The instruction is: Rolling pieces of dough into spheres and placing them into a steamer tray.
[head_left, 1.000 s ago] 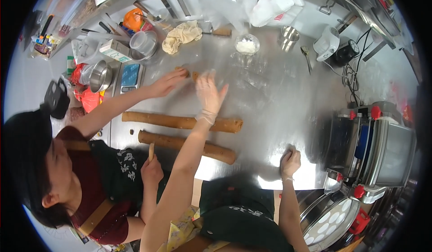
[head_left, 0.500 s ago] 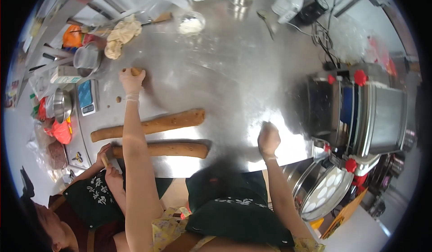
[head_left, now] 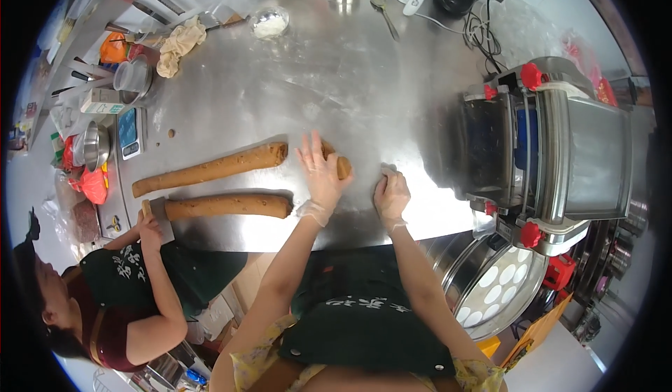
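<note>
My left hand (head_left: 322,178), in a clear glove, lies palm down over the middle of the steel table with its fingers spread. Against its thumb side rests a brown dough piece (head_left: 344,168); more brown dough shows beyond its fingers, partly hidden. To the right, my gloved right hand (head_left: 392,194) is closed near the front edge, its fingers curled under; whatever they may hold is hidden. Left of my hands lie two long brown dough logs, a farther log (head_left: 210,169) and a nearer log (head_left: 227,206).
At the left, a co-worker's hand (head_left: 149,229) holds a wide-bladed cutter (head_left: 165,222) at the nearer log's end. A digital scale (head_left: 130,134) and pale cloth (head_left: 180,45) lie beyond. A roller machine (head_left: 553,154) stands right; a flour bowl (head_left: 269,23) and spoon (head_left: 385,17) are at the back.
My left hand has come from the far left to the middle, with brown dough now beside it. My right hand has shifted slightly left. The co-worker's cutter has come to the nearer log's end.
</note>
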The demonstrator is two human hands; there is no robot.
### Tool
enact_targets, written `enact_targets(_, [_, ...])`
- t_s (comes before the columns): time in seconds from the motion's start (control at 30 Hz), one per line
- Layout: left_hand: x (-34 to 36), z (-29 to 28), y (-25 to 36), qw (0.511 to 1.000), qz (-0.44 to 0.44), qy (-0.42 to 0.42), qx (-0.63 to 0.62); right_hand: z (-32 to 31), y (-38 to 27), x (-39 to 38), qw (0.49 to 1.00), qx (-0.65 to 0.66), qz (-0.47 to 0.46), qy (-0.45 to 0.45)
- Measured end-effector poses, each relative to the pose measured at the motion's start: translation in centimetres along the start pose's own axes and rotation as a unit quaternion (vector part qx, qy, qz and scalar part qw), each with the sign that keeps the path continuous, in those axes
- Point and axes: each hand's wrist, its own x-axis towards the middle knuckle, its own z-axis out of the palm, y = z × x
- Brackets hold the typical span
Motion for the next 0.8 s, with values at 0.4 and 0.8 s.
enact_targets(0.4, [-9.5,1.8,8.9,0.911,-0.147,-0.219,-0.317,-3.8,-1.3,2.0,0.972,0.033,0.213,-0.092])
enact_targets(0.8, [-11.0,1.2,7.2,0.893,-0.225,-0.109,-0.373,0.0,0.4,0.6,0.994,-0.106,-0.007,-0.041])
